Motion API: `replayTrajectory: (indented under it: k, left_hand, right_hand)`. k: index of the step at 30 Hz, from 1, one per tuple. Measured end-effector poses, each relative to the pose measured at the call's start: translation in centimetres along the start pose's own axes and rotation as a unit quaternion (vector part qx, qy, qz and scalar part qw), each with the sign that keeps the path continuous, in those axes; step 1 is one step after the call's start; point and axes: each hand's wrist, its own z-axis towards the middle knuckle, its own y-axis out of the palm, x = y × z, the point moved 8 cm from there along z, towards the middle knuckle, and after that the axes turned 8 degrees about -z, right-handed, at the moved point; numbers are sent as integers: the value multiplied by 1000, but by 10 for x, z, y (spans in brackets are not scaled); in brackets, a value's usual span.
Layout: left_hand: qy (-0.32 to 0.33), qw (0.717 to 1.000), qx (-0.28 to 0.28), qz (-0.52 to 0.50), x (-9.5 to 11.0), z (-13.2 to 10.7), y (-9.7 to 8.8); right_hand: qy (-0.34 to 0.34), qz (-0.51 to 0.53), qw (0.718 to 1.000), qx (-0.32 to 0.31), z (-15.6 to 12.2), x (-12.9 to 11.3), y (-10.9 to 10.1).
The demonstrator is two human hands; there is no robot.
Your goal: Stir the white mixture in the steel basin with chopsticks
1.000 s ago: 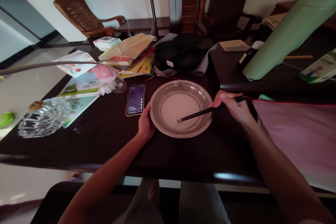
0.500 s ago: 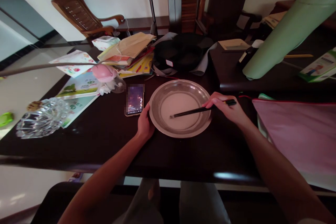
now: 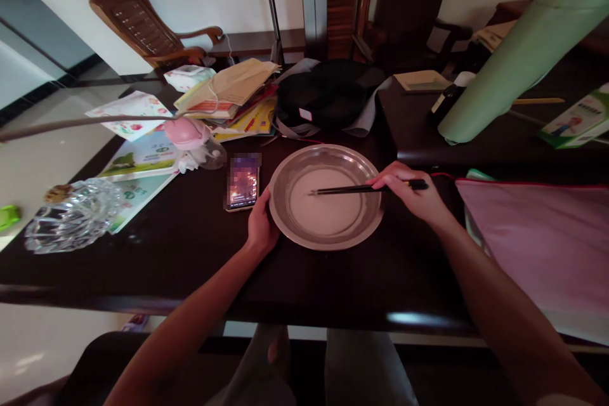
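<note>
A round metal basin holding pale liquid sits on the dark table in front of me. My right hand is closed around black chopsticks that reach left over the liquid, their tips near the basin's middle. At the basin's left rim my left hand grips the edge with its fingers curled. A lit phone lies just left of the basin.
A glass dish stands at the left. Books and papers, a pink object and a black bag crowd the back. A green roll and pink cloth lie on the right. Wooden chairs stand behind.
My right hand has swung the chopsticks from the basin's near side up toward its far side, tips sweeping through the liquid. My left hand stays on the rim.
</note>
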Motion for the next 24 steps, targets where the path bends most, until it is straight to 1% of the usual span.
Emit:
replayTrajectory:
  k: [2, 4, 5, 7, 9, 10, 11, 13, 14, 15, 16, 17, 18, 19, 20, 21, 22, 23, 24]
  left_hand:
    - [-2, 1000, 3, 0, 0, 0, -1]
    - [-4, 1000, 6, 2, 0, 0, -1]
    - [-4, 1000, 6, 4, 0, -1, -1]
    - [-4, 1000, 5, 6, 1, -1, -1]
    - [-3, 1000, 5, 4, 0, -1, -2]
    - [-2, 1000, 7, 4, 0, 0, -3]
    - [-2, 1000, 9, 7, -2, 1, -5]
    - [8, 1000, 8, 21, -3, 5, -8]
    - [24, 999, 3, 33, -2, 6, -8]
    - [53, 997, -5, 49, 2, 5, -6]
    - [95, 993, -15, 70, 10, 2, -3]
    - [150, 984, -25, 95, 21, -5, 2]
    - [210, 969, -38, 125, 33, -16, 10]
    - [267, 949, -57, 158, 46, -31, 19]
    - [298, 929, -98, 196, 55, -49, 32]
    - [296, 908, -169, 245, 57, -68, 48]
    - [273, 880, -254, 294, 53, -89, 63]
    - [239, 851, -334, 327, 47, -111, 74]
    - [223, 836, -380, 328, 46, -131, 78]
  right_hand:
    - [32, 15, 997, 64, -1, 9, -16]
    - [53, 53, 992, 98, -3, 16, -25]
    - [56, 72, 992, 93, -4, 17, -24]
    - [46, 89, 994, 39, -3, 12, -11]
    - [19, 64, 998, -21, -3, 4, 4]
    - [6, 44, 998, -36, -3, 1, 8]
    - [-1, 26, 999, -36, -2, 1, 8]
    - [14, 19, 1000, 10, -2, 6, -3]
    - [29, 33, 998, 44, -2, 11, -11]
    - [41, 52, 995, 72, -3, 15, -18]
    - [48, 71, 992, 88, -3, 17, -22]
    - [48, 84, 991, 89, -4, 18, -23]
    - [43, 87, 993, 71, -3, 16, -20]
    - [33, 81, 995, 44, -3, 12, -13]
    - [20, 65, 998, 14, -3, 7, -6]
    - [6, 46, 999, -11, -3, 3, 0]
    - [-6, 27, 999, -26, -3, -1, 5]
    - [-10, 12, 999, -28, -3, -2, 6]
    - [-5, 5, 1000, -18, -4, 0, 4]
